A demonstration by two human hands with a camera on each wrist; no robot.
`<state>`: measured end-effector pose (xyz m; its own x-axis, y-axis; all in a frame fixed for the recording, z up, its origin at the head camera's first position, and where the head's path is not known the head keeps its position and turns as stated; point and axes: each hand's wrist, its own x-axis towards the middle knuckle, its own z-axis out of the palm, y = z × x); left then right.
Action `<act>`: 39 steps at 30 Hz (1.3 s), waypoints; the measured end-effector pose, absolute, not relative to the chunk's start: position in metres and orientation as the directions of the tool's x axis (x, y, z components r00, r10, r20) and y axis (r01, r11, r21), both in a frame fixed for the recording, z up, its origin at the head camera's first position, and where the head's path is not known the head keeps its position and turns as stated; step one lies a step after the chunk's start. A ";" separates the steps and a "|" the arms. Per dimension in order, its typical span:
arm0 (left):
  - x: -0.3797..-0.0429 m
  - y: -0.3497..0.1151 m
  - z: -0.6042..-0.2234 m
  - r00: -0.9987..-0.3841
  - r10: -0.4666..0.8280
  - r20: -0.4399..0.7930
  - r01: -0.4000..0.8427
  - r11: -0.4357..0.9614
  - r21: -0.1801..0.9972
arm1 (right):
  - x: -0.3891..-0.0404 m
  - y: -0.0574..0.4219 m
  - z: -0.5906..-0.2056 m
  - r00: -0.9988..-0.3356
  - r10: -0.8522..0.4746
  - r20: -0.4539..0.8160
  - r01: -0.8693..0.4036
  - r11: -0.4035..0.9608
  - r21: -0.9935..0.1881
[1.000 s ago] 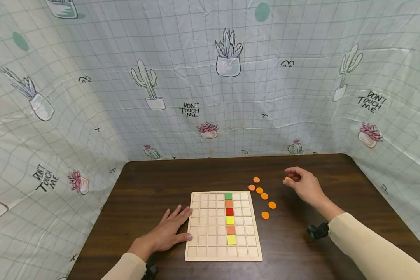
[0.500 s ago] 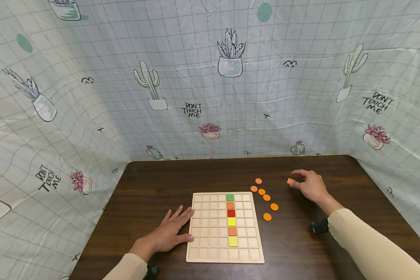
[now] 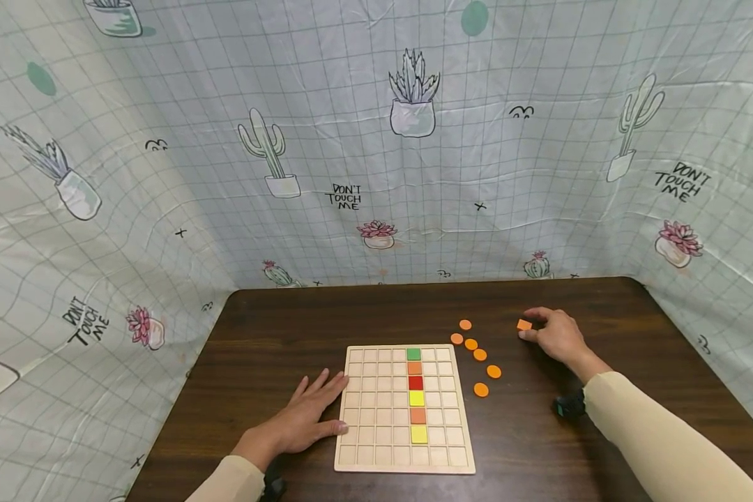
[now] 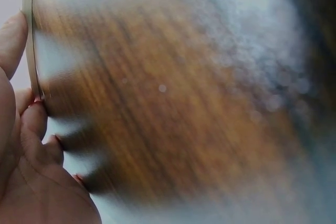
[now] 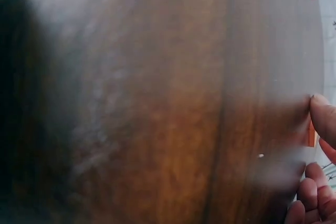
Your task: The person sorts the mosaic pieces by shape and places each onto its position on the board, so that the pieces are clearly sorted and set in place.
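A pale wooden grid board [image 3: 376, 468] lies on the dark table, with a column of small square tiles in its cells: green [image 3: 413, 354], orange, red [image 3: 415, 383] and yellow [image 3: 417, 398] ones. My left hand [image 3: 304, 418] lies with spread fingers at the board's left edge, its thumb touching the rim; the left wrist view shows the fingers along that edge. Right of the board, my right hand [image 3: 560, 340] has its thumb and index finger at opposite sides of an orange square tile [image 3: 523, 325]. In the right wrist view the orange tile [image 5: 312, 135] appears edge-on below the thumb.
Several orange round discs [image 3: 493, 371] lie scattered between the board and my right hand. The brown table [image 3: 276, 321] ends at the back against a grey-green curtain [image 3: 326, 265] printed with cacti, which also hangs at both sides.
The right hand's thumb and index finger have parted and come closer together again around the orange tile, which shows more fully now. The left hand keeps its place at the board.
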<state>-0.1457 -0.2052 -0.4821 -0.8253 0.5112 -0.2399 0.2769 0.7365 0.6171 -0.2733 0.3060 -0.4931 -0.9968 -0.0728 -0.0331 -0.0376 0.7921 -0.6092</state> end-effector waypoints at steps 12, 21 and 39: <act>-0.145 -0.204 -0.482 -0.828 0.504 -0.246 0.267 0.740 0.618 | -0.273 0.309 -0.497 -0.993 -0.121 -0.010 -0.091 0.794 -0.601; -0.146 -0.204 -0.481 -0.829 0.501 -0.247 0.261 0.738 0.622 | -0.272 0.312 -0.494 -0.990 -0.128 -0.062 -0.066 0.800 -0.596; -0.147 -0.204 -0.480 -0.831 0.497 -0.248 0.266 0.748 0.608 | -0.260 0.314 -0.493 -0.998 -0.061 -0.011 -0.039 0.759 -0.650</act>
<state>-0.1473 -0.2036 -0.4803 -0.8314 0.4975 -0.2477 0.2661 0.7477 0.6084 -0.2600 0.3140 -0.4929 -0.9980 -0.0614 -0.0113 -0.0394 0.7592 -0.6496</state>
